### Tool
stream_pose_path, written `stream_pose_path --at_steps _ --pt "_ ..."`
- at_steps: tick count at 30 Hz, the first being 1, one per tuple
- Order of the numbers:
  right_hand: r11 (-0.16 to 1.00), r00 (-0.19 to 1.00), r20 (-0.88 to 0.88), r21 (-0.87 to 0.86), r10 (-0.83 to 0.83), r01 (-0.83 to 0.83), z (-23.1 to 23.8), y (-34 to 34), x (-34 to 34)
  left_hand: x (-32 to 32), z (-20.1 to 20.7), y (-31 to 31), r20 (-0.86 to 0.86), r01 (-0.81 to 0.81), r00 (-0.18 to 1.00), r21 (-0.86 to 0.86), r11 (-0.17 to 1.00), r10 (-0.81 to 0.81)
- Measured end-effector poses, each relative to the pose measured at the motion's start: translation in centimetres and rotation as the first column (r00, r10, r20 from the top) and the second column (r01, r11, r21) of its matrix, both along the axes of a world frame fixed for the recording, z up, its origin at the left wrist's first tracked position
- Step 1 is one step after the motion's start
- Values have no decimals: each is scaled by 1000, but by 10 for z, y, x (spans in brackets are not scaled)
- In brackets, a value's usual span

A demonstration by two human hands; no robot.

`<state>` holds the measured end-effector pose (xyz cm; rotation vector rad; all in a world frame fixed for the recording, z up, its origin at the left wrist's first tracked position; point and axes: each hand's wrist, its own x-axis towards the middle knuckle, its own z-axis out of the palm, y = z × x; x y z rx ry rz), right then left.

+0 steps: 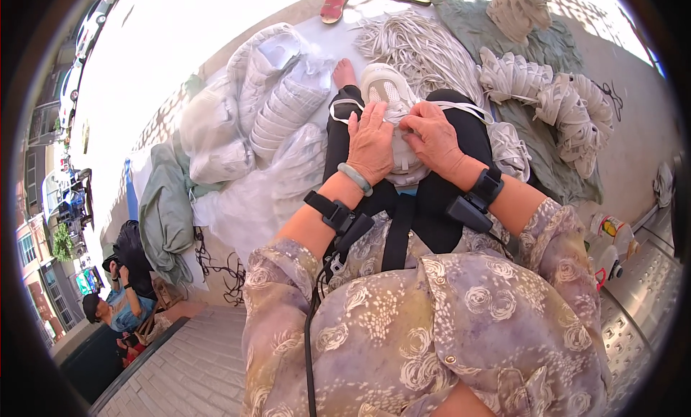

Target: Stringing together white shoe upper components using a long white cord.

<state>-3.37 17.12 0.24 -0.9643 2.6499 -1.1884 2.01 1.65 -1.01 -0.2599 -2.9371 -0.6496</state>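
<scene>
A white sneaker lies between my black-trousered legs, its mesh toe pointing away from me. My left hand presses against the left side of its upper, fingers curled over the lacing area and thumb hidden. On the other side, my right hand is closed in a pinch at the lacing, apparently on a shoelace; the fingertips partly cover it. One loose white shoelace end trails over my right knee, and another loops by my left knee.
Bagged stacks of white shoes lie to the left. Ahead is a heap of white laces. Strung white sneakers rest on a green cloth to the right. Red sandals stand farther off. Another person sits at the lower left.
</scene>
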Motion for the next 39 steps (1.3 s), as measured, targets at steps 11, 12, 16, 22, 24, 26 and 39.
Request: stream_pose_path --at_steps 11,12,16,22,24,26,39 --pt "1000 1000 20 -18 8 -8 -4 4 -3 -10 5 6 -123 160 980 4 987 -158" --pt "1000 1000 29 -12 12 -12 -4 4 -3 -10 5 6 -71 113 991 25 993 -111" --pt "1000 1000 10 0 3 -3 -6 1 -2 -3 3 0 -21 -22 999 74 997 24" --pt "998 1000 -30 60 3 -2 -8 -8 -3 9 4 -7 59 -52 997 155 987 43" --pt "987 999 -23 158 23 -19 -5 -10 -3 9 5 -8 27 -51 999 159 986 47" --pt "978 998 -39 205 52 -43 0 -9 -4 10 11 -10 16 -63 998 152 986 61" --pt "976 992 -14 183 126 -121 14 4 -1 33 227 31 -647 703 609 708 -65 -459"
